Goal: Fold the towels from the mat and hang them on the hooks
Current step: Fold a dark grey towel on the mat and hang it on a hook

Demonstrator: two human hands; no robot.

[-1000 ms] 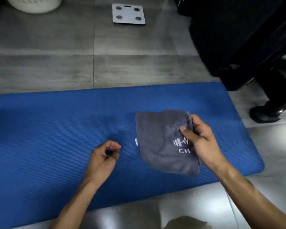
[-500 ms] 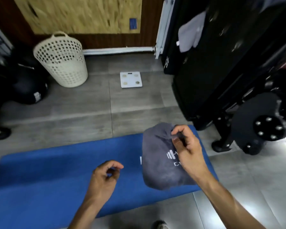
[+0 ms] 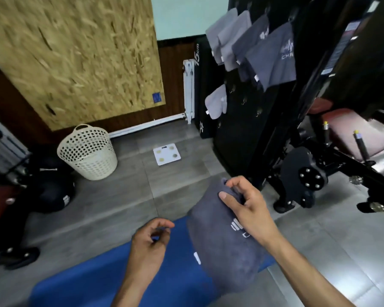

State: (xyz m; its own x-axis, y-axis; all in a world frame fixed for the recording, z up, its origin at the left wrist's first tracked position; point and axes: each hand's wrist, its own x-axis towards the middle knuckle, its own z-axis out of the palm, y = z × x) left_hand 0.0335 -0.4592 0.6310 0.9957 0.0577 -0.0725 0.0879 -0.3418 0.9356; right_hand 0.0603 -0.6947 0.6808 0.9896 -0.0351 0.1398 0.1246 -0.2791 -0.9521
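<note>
My right hand (image 3: 246,209) pinches the top corner of a folded dark grey towel (image 3: 222,247) with a white logo, holding it in the air above the right end of the blue mat (image 3: 111,278). My left hand (image 3: 149,244) hovers over the mat with loosely curled fingers and holds nothing. Several grey towels (image 3: 268,54) hang from hooks on the black panel (image 3: 248,138) at the upper right. One lighter towel (image 3: 216,103) hangs lower down, beside bare hooks (image 3: 244,100).
A cream laundry basket (image 3: 88,151) stands on the grey floor at the left. A white bathroom scale (image 3: 166,154) lies on the floor near the black panel. Black gym equipment (image 3: 308,178) with a red bench (image 3: 353,131) fills the right. Dark gear lies at far left.
The view has tilted up from the mat to the wall and hooks. My right hand has lifted the folded towel off the mat. My left hand stays loosely curled.
</note>
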